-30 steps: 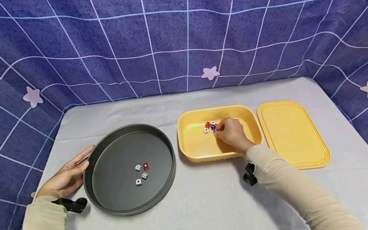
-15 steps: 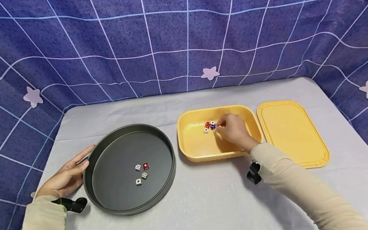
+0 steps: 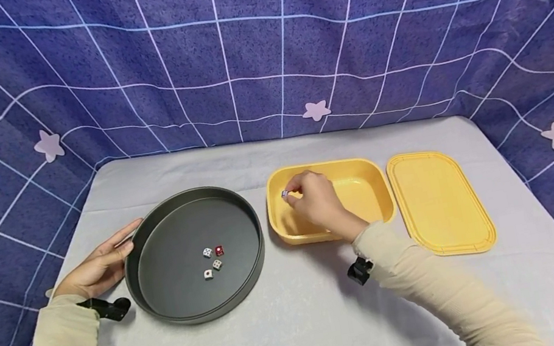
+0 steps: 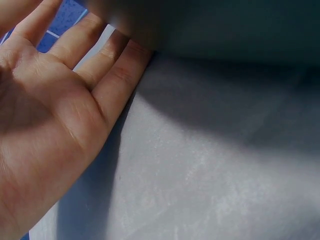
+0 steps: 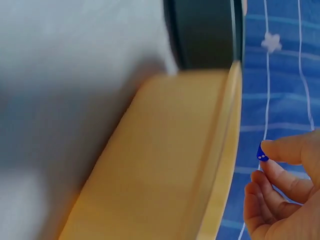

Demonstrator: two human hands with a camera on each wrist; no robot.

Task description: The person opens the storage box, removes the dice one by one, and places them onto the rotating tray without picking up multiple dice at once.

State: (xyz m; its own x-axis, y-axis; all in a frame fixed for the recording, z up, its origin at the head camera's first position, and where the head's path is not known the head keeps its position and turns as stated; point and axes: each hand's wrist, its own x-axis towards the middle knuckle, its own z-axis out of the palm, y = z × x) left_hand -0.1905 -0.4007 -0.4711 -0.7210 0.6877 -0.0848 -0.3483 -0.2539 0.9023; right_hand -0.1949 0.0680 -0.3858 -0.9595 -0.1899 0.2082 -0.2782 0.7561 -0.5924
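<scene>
My right hand (image 3: 314, 196) is over the left part of a yellow rectangular tub (image 3: 359, 183). Between thumb and forefinger it pinches a small blue die (image 5: 262, 151), whose white pips show in the right wrist view. The hand covers most of the other dice in the tub. To the left, a dark round pan (image 3: 168, 248) holds several dice, among them a red die (image 3: 219, 250) and a white die (image 3: 207, 252). My left hand (image 3: 96, 268) touches the pan's left side with fairly straight fingers, its thumb at the rim.
A flat yellow lid (image 3: 443, 202) lies right of the tub. Everything rests on a pale grey cloth (image 3: 302, 317). Behind and at both sides hangs a blue curtain (image 3: 190, 58) with a grid and stars.
My right hand has moved left within the tub, lifting the blue die from beside the other dice. The left hand, the pan and its dice stay put.
</scene>
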